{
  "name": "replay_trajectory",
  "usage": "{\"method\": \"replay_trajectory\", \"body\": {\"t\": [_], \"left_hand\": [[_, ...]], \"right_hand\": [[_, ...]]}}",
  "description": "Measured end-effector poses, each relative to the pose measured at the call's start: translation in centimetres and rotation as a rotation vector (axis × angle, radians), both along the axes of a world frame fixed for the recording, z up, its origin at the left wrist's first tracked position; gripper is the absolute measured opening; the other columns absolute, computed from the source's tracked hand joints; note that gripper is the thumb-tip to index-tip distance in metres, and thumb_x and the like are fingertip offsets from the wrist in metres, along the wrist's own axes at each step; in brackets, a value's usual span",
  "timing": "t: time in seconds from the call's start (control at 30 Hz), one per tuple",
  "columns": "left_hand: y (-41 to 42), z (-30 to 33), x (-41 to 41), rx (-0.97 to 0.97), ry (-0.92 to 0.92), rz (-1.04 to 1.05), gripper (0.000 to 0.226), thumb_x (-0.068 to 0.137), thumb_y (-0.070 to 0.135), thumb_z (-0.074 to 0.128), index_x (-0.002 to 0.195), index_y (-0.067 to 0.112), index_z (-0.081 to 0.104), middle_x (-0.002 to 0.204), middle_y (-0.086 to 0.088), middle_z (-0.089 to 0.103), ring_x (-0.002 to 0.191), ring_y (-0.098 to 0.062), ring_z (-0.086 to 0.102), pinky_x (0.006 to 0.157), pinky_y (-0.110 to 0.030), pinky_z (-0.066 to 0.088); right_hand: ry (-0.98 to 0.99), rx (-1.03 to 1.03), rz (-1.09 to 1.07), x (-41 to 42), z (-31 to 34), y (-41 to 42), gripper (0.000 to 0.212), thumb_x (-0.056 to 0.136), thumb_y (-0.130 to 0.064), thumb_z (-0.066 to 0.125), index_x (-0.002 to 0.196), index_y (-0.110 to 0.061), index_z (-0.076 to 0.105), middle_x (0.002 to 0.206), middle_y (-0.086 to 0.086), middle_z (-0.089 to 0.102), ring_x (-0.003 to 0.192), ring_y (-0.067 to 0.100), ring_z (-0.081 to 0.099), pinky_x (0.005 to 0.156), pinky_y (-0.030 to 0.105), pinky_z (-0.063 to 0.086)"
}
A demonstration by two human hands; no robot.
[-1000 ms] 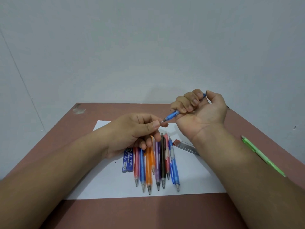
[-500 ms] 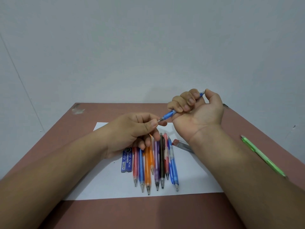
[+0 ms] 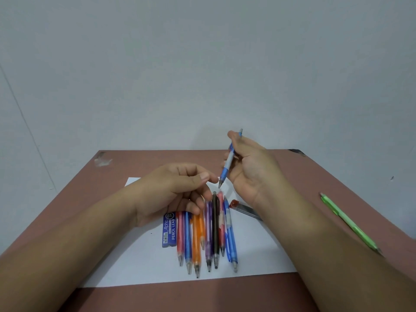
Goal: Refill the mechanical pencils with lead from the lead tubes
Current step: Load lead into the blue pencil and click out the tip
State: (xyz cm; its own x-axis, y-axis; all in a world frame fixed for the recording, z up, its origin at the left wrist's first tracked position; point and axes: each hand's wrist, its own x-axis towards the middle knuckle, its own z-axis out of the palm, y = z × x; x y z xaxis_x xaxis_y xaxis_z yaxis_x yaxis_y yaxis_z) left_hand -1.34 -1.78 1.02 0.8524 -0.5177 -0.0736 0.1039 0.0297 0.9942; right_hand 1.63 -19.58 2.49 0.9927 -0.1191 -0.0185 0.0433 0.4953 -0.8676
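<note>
Swung from a low slant to nearly upright, the blue mechanical pencil point(image 3: 227, 162) now stands tip-down in the right hand point(image 3: 249, 167), whose fingers curl round its upper barrel with the palm turned toward the camera; before, the tip pointed sideways at the left hand. That left hand point(image 3: 177, 190) has let go of the tip and hovers just beside it, thumb and forefinger brought close together; whether they pinch a lead is too fine to make out. Beneath the left fingers lies a row of translucent plastic pencils point(image 3: 207, 233), pink, blue, orange, purple, black, red and blue, side by side on a white paper sheet point(image 3: 139, 262), their far ends partly hidden by the hand. A flat blue lead tube point(image 3: 169, 230) printed "PENCIL LEAD" lies just left of the row. A clear lead tube with a red cap point(image 3: 242, 207) lies to the right, its near end covered by the right wrist. A green pencil point(image 3: 349, 222) rests well apart on the brown table point(image 3: 315, 176).
</note>
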Motion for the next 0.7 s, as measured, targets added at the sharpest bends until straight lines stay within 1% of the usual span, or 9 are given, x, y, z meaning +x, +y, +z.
{"method": "replay_trajectory", "body": {"t": [0.07, 0.13, 0.17, 0.2, 0.27, 0.37, 0.47, 0.6, 0.7], "left_hand": [[-0.2, 0.2, -0.2, 0.008, -0.013, 0.009, 0.038, 0.089, 0.032, 0.072, 0.115, 0.004, 0.069, 0.088, -0.018, 0.067, 0.070, -0.021, 0.062, 0.064, -0.026, 0.059], [-0.3, 0.4, -0.4, 0.033, -0.049, 0.024, 0.043, 0.084, 0.039, 0.069, 0.113, 0.007, 0.071, 0.089, -0.017, 0.068, 0.075, -0.023, 0.062, 0.067, -0.030, 0.059], [-0.4, 0.6, -0.5, 0.053, -0.071, 0.025, 0.044, 0.084, 0.042, 0.068, 0.112, 0.009, 0.072, 0.090, -0.017, 0.069, 0.077, -0.025, 0.062, 0.070, -0.032, 0.059], [-0.4, 0.7, -0.6, 0.073, -0.094, 0.018, 0.046, 0.083, 0.045, 0.068, 0.112, 0.010, 0.072, 0.092, -0.017, 0.069, 0.079, -0.026, 0.062, 0.072, -0.035, 0.059], [-0.5, 0.9, -1.0, 0.116, -0.144, 0.000, 0.053, 0.080, 0.053, 0.070, 0.113, 0.011, 0.072, 0.094, -0.016, 0.071, 0.082, -0.027, 0.064, 0.077, -0.038, 0.058], [-0.7, 0.9, -1.4, 0.160, -0.209, -0.046, 0.059, 0.076, 0.059, 0.067, 0.113, 0.012, 0.072, 0.098, -0.016, 0.073, 0.088, -0.028, 0.067, 0.088, -0.043, 0.057], [-0.5, 0.9, -1.4, 0.160, -0.243, -0.096, 0.053, 0.081, 0.056, 0.068, 0.112, 0.014, 0.074, 0.099, -0.015, 0.072, 0.093, -0.027, 0.067, 0.093, -0.044, 0.054], [-0.1, 0.6, -1.2, 0.154, -0.284, -0.174, 0.063, 0.079, 0.063, 0.073, 0.118, 0.013, 0.071, 0.106, -0.018, 0.071, 0.096, -0.023, 0.065, 0.093, -0.038, 0.050], [0.0, 0.6, -1.2, 0.124, -0.293, -0.190, 0.064, 0.080, 0.060, 0.075, 0.119, 0.010, 0.070, 0.104, -0.017, 0.069, 0.096, -0.024, 0.064, 0.098, -0.043, 0.050]], "right_hand": [[-0.035, -0.080, -0.011, -0.1, 0.1, -0.3, 0.024, 0.098, -0.017, 0.067, 0.118, -0.005, 0.068, 0.076, 0.003, 0.052, 0.060, 0.013, 0.051, 0.052, 0.026, 0.052], [-0.059, -0.214, -0.036, -0.3, 0.4, -0.7, 0.023, 0.097, -0.018, 0.068, 0.119, -0.009, 0.069, 0.080, 0.003, 0.060, 0.065, 0.014, 0.056, 0.064, 0.032, 0.059], [-0.072, -0.298, -0.061, -0.5, 0.5, -0.9, 0.024, 0.097, -0.018, 0.069, 0.120, -0.011, 0.070, 0.082, 0.002, 0.064, 0.068, 0.014, 0.059, 0.072, 0.036, 0.060], [-0.090, -0.382, -0.087, -0.6, 0.7, -1.0, 0.023, 0.096, -0.019, 0.069, 0.119, -0.014, 0.071, 0.083, 0.001, 0.067, 0.071, 0.014, 0.061, 0.076, 0.037, 0.060], [-0.120, -0.509, -0.119, -1.1, 1.2, -1.2, 0.017, 0.095, -0.021, 0.071, 0.112, -0.020, 0.072, 0.083, 0.002, 0.072, 0.070, 0.010, 0.065, 0.074, 0.033, 0.060], [-0.133, -0.593, -0.116, -1.8, 1.9, -1.3, 0.009, 0.094, -0.022, 0.072, 0.101, -0.027, 0.071, 0.085, 0.000, 0.075, 0.066, 0.008, 0.068, 0.070, 0.030, 0.062], [-0.145, -0.630, -0.101, -2.4, 2.6, -1.8, 0.014, 0.094, -0.021, 0.072, 0.107, -0.023, 0.073, 0.089, 0.001, 0.076, 0.066, 0.008, 0.069, 0.066, 0.028, 0.062], [-0.141, -0.647, -0.094, -3.8, 2.3, -3.1, 0.019, 0.093, -0.020, 0.073, 0.112, -0.020, 0.073, 0.089, 0.004, 0.075, 0.068, 0.009, 0.070, 0.067, 0.024, 0.061], [-0.128, -0.649, -0.120, -5.3, 1.3, -4.8, 0.016, 0.094, -0.019, 0.072, 0.109, -0.020, 0.074, 0.088, 0.002, 0.075, 0.070, 0.010, 0.070, 0.070, 0.024, 0.061]]}}
